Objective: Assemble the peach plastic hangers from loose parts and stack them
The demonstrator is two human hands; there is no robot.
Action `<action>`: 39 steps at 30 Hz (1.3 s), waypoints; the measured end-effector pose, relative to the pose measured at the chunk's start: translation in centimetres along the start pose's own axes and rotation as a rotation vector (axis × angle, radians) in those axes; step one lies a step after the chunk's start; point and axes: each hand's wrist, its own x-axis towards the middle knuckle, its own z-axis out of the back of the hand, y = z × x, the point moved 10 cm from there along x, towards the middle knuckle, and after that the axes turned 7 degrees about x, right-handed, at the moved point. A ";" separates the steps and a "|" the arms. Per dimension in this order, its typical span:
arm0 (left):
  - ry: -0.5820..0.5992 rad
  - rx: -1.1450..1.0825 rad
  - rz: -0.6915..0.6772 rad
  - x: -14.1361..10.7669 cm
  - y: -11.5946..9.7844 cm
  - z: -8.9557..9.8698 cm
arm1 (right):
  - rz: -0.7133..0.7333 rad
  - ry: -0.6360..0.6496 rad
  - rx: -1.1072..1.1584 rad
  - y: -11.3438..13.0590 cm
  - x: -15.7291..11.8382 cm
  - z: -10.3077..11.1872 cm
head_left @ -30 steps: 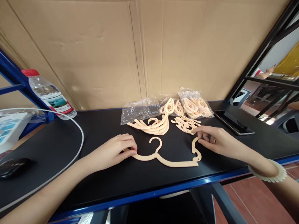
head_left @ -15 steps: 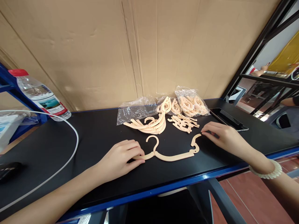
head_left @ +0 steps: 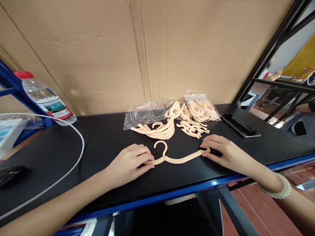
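Cardboard backdrop: tall brown sheets of cardboard [head_left: 98, 49] stand along the far edge of the table.
Table: a black top [head_left: 105, 134] with a blue front rim, from what I can see from here.
Bottle: a red-capped water bottle [head_left: 56, 106] at the far left, beside a blue frame.
Hanger: one pale hanger [head_left: 183, 160] lies in the middle near the front, its hook pointing away from the person.
Left hand: the person's left hand [head_left: 134, 162] is curled narrow over one end of the hanger, gripping it.
Right hand: the right hand [head_left: 226, 152] has thumb and fingers closed around the curved piece at the other end.
Pile: stacked pale hangers [head_left: 162, 132] fan out behind the hanger.
Bag: a see-through bag [head_left: 205, 111] of similar pale parts sits near the cardboard.
Tablet: a dark-screened device [head_left: 240, 125] lies flat to the right of the bag.
Small parts: loose pale pieces [head_left: 193, 129] lie heaped just in front of the bag.
Bracelet: pale beads [head_left: 283, 188] ring the right wrist.
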 end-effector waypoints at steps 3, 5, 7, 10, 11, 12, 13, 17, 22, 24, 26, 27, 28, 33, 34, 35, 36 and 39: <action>-0.002 0.026 0.008 0.2 0.3 -0.1 | 0.013 0.010 0.005 -0.1 0.3 0.0; 0.004 0.025 0.020 0.3 0.7 -0.2 | 0.026 0.009 0.009 -0.1 0.5 0.1; 0.012 0.023 0.027 0.2 1.0 -0.2 | 0.043 -0.002 0.002 -0.3 0.7 0.2; 0.023 0.021 0.013 0.1 0.9 -0.2 | 0.058 -0.022 -0.020 -0.9 0.9 0.3; 0.025 0.020 0.008 0.0 0.9 -0.2 | 0.056 -0.028 -0.025 -1.2 0.9 0.3; 0.028 0.021 0.006 -0.1 0.9 -0.1 | 0.050 -0.031 -0.026 -1.4 0.9 0.3; 0.031 0.024 0.006 -0.1 1.0 -0.1 | 0.044 -0.033 -0.022 -1.6 0.9 0.4; 0.052 0.049 0.009 -0.1 1.4 -0.2 | 0.030 -0.025 0.003 -1.9 0.8 0.4; 0.033 0.068 0.016 0.1 2.1 -0.1 | 0.017 -0.025 0.036 -2.3 0.7 0.4; 0.023 0.073 0.019 0.2 2.2 0.0 | 0.013 -0.032 0.050 -2.5 0.8 0.4; 0.017 0.083 0.022 0.2 2.3 0.0 | 0.002 -0.042 0.055 -2.7 0.8 0.4; 0.017 0.089 0.022 0.2 2.2 0.0 | -0.004 -0.048 0.055 -2.8 0.9 0.4; 0.018 0.095 0.023 0.2 2.2 0.0 | -0.008 -0.056 0.052 -2.9 0.9 0.5; 0.028 0.123 0.054 0.3 2.6 -0.1 | -0.016 -0.096 0.016 -2.6 1.1 0.8; 0.032 0.132 0.058 0.2 2.7 -0.1 | -0.013 -0.099 0.012 -2.5 1.1 0.9; 0.036 0.143 0.060 0.2 2.8 -0.2 | -0.008 -0.101 0.008 -2.4 1.2 0.9; 0.039 0.156 0.061 0.2 2.9 -0.3 | -0.003 -0.104 0.004 -2.2 1.3 0.8; 0.037 0.193 0.060 0.0 3.2 -0.2 | -0.002 -0.123 -0.023 -2.0 1.7 0.7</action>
